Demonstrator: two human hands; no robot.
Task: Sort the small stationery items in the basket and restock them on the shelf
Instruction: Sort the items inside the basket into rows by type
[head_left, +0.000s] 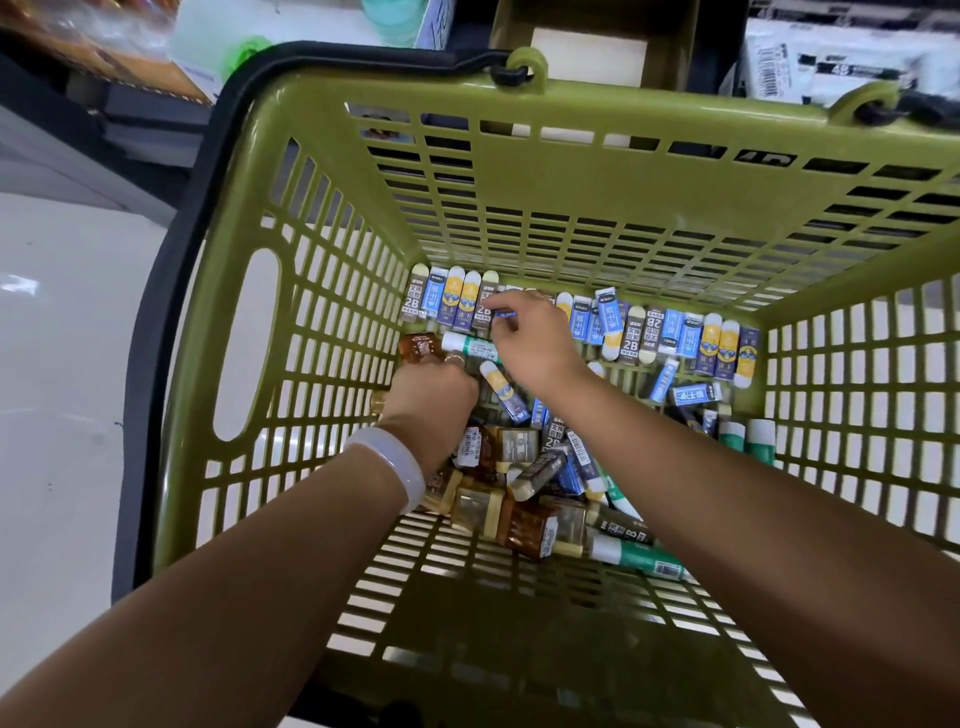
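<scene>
Forearms reached down into the green basket (332, 291). Brown boxes (524, 525) lay nearest, erasers (691, 338) lined the far wall. The left hand (431, 395), with a bracelet (389, 462) on the wrist, gripped something hidden. The right hand (530, 338) pinched a small blue item (503, 313) above the row.

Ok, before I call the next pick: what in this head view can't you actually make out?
- Left hand: fingertips buried among the brown items; grip not visible.
- Right hand: pinches something small and blue, mostly hidden by its fingers.
- Basket floor beneath both forearms: covered.
- Boxes past the far rim: blurred, cut by the top edge.
</scene>
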